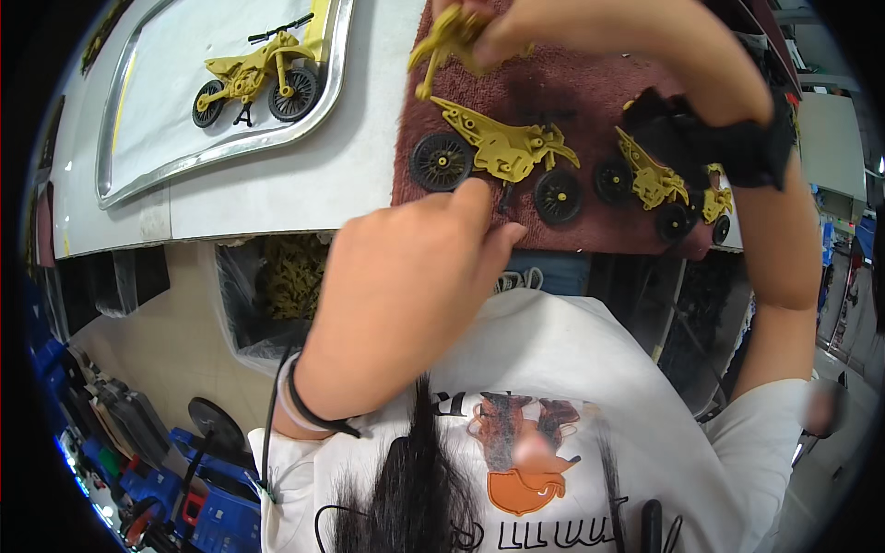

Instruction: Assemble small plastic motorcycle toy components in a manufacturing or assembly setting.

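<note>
My left hand (406, 276) is at the near edge of the brown cloth, its thumb and index fingertip apart and nothing visible between them. Just beyond lies an olive-yellow toy motorcycle body half (507, 150), inner side up. A black spoked wheel (441, 161) sits at its left end, and another black wheel (559, 195) is at its right. A small dark part (503, 197), perhaps a kickstand, shows by my left fingertips. At the far edge my right hand (505, 39) is closed on an olive-yellow plastic motorcycle part (449, 44), slightly blurred.
More partly built toy motorcycles (653, 180) lie on the brown cloth (590, 238) under my right forearm. At the far left, a complete toy motorcycle (253, 78) rests in a metal-rimmed tray (221, 155). Below the table edge, a plastic-lined bin (235, 318) holds olive-yellow parts.
</note>
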The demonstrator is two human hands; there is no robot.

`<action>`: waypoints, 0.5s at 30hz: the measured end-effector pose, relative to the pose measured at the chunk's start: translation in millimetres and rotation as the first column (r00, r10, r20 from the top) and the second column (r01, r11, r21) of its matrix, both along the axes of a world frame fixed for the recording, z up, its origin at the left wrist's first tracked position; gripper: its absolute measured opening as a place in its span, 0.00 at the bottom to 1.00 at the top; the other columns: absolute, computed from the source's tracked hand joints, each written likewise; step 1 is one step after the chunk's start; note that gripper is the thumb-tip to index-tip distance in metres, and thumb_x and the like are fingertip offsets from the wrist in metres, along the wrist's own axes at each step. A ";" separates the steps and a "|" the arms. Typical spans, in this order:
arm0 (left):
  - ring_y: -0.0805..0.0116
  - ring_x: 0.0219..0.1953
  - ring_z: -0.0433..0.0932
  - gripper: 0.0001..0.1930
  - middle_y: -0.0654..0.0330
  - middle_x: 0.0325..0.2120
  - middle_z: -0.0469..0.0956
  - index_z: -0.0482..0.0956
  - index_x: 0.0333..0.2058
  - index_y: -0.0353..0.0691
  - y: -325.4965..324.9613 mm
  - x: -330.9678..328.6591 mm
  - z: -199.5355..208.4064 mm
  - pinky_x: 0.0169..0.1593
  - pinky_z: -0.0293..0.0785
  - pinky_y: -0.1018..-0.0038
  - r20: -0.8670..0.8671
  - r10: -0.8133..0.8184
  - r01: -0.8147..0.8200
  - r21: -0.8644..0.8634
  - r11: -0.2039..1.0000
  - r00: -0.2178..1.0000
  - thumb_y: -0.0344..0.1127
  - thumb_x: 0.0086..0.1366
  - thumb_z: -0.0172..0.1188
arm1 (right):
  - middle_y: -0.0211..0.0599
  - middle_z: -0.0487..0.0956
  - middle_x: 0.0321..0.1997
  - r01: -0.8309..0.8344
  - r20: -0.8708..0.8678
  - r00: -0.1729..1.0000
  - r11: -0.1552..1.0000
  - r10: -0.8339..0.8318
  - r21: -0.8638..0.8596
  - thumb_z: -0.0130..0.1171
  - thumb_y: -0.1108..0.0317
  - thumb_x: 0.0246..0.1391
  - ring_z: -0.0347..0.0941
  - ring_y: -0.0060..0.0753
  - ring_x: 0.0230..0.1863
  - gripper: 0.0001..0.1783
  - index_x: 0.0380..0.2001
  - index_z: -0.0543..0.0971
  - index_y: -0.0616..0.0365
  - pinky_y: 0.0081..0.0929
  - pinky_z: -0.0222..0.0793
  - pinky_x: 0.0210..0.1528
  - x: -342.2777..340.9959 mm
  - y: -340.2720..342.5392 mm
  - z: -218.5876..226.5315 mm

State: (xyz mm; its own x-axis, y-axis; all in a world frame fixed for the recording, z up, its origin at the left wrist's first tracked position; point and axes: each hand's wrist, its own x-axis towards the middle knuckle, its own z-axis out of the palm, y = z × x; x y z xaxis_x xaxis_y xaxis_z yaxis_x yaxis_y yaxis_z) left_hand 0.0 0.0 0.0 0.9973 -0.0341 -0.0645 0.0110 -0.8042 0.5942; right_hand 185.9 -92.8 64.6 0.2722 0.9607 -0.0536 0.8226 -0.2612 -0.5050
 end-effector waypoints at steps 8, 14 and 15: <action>0.65 0.48 0.77 0.23 0.55 0.47 0.78 0.74 0.51 0.35 37.9 19.1 4.4 0.46 0.73 0.74 0.410 0.123 0.032 -0.353 0.935 0.904 0.30 0.56 0.66 | 0.42 0.68 0.48 0.048 -0.779 0.618 0.984 0.104 0.169 0.82 0.66 0.29 0.67 0.31 0.51 0.35 0.42 0.74 0.66 0.27 0.63 0.52 -6.7 -72.3 18.1; 0.49 0.54 0.72 0.31 0.51 0.53 0.73 0.73 0.52 0.37 26.7 40.2 -2.0 0.55 0.68 0.62 0.593 -0.229 0.266 0.026 0.964 0.772 0.28 0.46 0.69 | 0.35 0.67 0.41 0.102 -0.591 0.793 0.922 0.151 0.373 0.71 0.73 0.37 0.64 0.26 0.42 0.16 0.27 0.72 0.56 0.21 0.59 0.46 -46.0 -85.4 -29.4; 0.48 0.53 0.72 0.30 0.51 0.51 0.73 0.74 0.51 0.36 29.8 39.8 -9.4 0.54 0.70 0.62 0.535 -0.276 0.295 0.053 0.954 0.799 0.28 0.45 0.69 | 0.35 0.67 0.42 0.163 -0.607 0.794 0.948 0.038 0.272 0.69 0.76 0.37 0.64 0.25 0.43 0.15 0.29 0.73 0.57 0.21 0.59 0.47 -47.5 -94.0 -37.6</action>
State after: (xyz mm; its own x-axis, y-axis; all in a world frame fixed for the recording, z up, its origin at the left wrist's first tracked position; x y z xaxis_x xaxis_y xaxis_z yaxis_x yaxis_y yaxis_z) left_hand 39.8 29.8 -9.4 0.8203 -0.3153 0.4772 -0.5400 -0.7018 0.4645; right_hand 138.3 -186.8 27.0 0.3414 0.9382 0.0564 0.3143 -0.0574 -0.9476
